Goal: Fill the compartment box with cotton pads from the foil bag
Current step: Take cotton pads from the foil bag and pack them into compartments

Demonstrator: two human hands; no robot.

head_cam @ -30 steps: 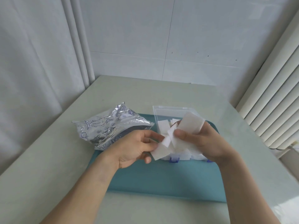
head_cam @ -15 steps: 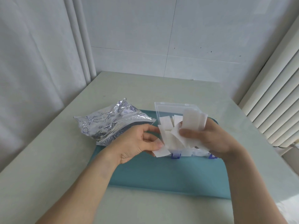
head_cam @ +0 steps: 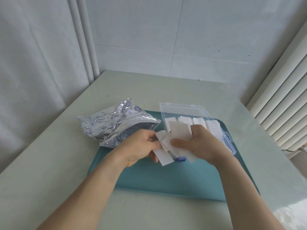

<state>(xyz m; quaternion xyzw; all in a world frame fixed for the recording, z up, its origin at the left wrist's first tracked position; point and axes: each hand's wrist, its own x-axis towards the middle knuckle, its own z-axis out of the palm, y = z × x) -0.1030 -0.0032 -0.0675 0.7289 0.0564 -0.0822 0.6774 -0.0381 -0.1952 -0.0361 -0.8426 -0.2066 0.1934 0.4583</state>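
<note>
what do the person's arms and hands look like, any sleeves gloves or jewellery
Both forearms are bare right to the bottom of the picture, with no sleeve showing. The left hand and right hand wear no gloves. No ring, watch or bracelet shows on the visible sides, and no markings.

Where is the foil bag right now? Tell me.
In the head view the foil bag lies left of the clear compartment box, its open mouth facing the box, partly on the teal tray, just beyond the left hand.
</note>
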